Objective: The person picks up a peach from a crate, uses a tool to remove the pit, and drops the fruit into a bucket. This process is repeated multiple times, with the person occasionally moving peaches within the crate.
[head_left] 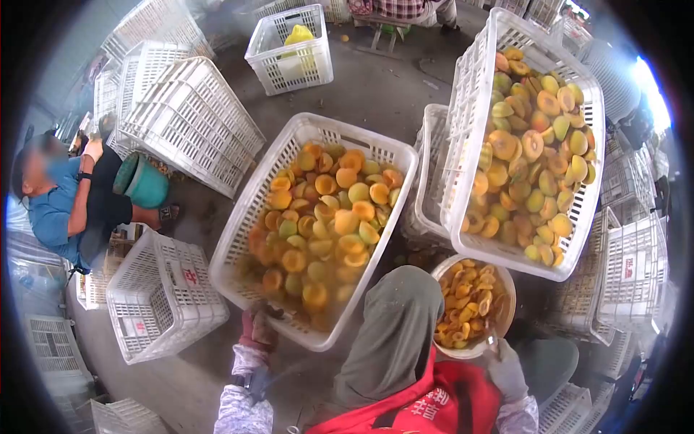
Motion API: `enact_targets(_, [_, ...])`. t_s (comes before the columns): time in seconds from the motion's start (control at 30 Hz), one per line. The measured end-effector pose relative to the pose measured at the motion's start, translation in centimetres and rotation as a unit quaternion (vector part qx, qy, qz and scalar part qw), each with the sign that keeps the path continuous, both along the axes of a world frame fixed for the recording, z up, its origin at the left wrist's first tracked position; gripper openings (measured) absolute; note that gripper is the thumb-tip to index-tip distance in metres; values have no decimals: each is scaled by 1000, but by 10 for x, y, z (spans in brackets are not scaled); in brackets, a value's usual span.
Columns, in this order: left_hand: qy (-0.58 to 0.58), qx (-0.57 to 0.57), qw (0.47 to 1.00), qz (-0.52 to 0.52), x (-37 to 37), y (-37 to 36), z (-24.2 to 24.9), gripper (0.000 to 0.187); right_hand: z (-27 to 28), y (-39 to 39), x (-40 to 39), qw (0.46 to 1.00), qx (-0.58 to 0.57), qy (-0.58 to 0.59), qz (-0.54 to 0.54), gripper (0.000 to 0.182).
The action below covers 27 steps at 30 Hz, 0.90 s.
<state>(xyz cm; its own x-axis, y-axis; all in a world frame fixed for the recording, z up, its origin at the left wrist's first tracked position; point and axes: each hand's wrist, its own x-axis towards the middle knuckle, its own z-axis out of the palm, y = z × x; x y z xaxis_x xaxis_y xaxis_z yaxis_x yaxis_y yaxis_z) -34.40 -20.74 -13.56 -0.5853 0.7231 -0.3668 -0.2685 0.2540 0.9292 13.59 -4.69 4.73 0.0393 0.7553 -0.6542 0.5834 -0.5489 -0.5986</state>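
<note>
My left hand (258,330), in a dark red glove, is at the near left corner of a white plastic crate (217,271). Its fingers look curled, but what they hold, if anything, is blurred. Halved apricots (325,217) fill much of that crate. My right hand (504,367), in a pale grey glove, is closed around a small shiny tool (491,337), perhaps a knife. It is at the near rim of a round pale bucket (511,289), where cut orange apricot pieces (466,300) lie.
At right, a tilted crate (463,145) of apricot halves rests above other crates (430,173). White crates (191,116) stand at left near a seated person (61,195) and a teal bucket (147,182). Another crate (289,72) holds something yellow.
</note>
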Motion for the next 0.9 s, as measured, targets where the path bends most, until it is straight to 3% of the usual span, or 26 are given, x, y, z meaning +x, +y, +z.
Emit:
enact_targets(0.03, [94, -76, 993, -12, 4, -3, 5, 35, 0, 0, 3, 1000, 0, 2, 3, 18])
enact_targets(0.07, [95, -73, 993, -10, 3, -4, 11, 35, 1, 2, 6, 1000, 18, 11, 18, 19])
enact_targets(0.13, [-156, -53, 986, 22, -6, 6, 28, 33, 0, 11, 12, 996, 69, 40, 26, 21])
enact_targets(0.17, [-152, -47, 987, 19, -13, 7, 34, 33, 2, 12, 12, 996, 75, 44, 24, 21])
enact_targets(0.23, [87, -287, 954, 10, -20, 1, 46, 30, 5, 10, 13, 998, 49, 26, 5, 22])
enact_targets(0.27, [88, -286, 954, 10, -9, 4, 61, 30, -7, 4, 23, 998, 55, 33, 27, 23])
enact_targets(0.33, [423, -222, 877, 52, 29, 16, 99, 30, -4, 0, 20, 998, 45, 45, 18, 23])
enact_targets(0.4, [590, -99, 799, -64, 50, 64, 129, 33, -6, -1, 22, 998, 29, 56, 8, 25])
enact_targets(0.47, [635, -28, 757, -154, 60, 137, 130, 41, -13, 1, 25, 997, 57, 37, 40, 26])
enact_targets(0.5, [618, -39, 764, -182, 70, 174, 130, 43, -14, 2, 27, 994, 88, 18, 68, 27])
enact_targets(0.57, [678, 16, 700, -226, 83, 240, 94, 49, -2, 3, 24, 990, 107, -23, 91, 26])
enact_targets(0.63, [662, -44, 703, -256, 91, 291, 40, 54, -9, 6, 29, 983, 132, -57, 118, 24])
enact_targets(0.7, [620, -161, 705, -302, 111, 318, 35, 55, -38, -7, 53, 981, 109, -85, 137, 38])
enact_targets(0.73, [635, -175, 666, -350, 115, 314, 36, 54, -32, -5, 47, 977, 136, -88, 141, 36])
enact_targets(0.77, [629, -184, 667, -354, 119, 303, 37, 54, -35, -6, 53, 977, 126, -88, 146, 36])
enact_targets(0.83, [685, -190, 600, -367, 114, 301, 41, 54, -60, -5, 61, 986, 81, -79, 119, 39])
enact_targets(0.87, [658, -195, 620, -381, 111, 311, 33, 54, -68, -4, 57, 990, 120, -12, 70, 39])
enact_targets(0.9, [702, -163, 603, -342, 116, 317, 24, 50, -72, 1, 59, 990, 127, -24, 60, 39])
